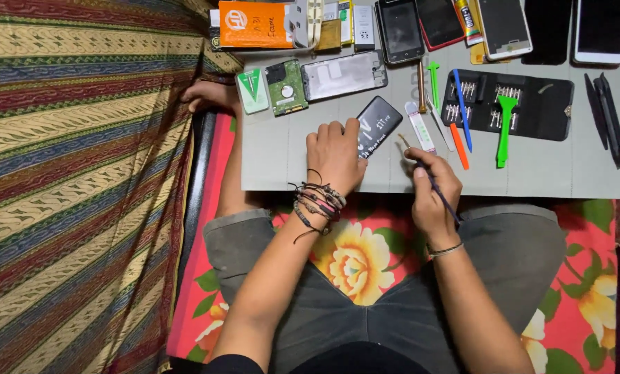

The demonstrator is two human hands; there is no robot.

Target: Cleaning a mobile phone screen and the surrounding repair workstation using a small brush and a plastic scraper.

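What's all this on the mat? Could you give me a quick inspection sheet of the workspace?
Surface: grey mat lying over the lap.
Job's things: dark phone under the left hand; thin tool in the right hand.
Clutter: open bit case, green pry tool, hard drive, orange box, more phones along the top.
Grippers: both hands busy; bracelets on left wrist.
Cables: nothing seen.
Surroundings: striped cloth, floral cushion.

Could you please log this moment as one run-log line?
left hand: pressing dark phone | right hand: holding thin tool | surface: grey mat
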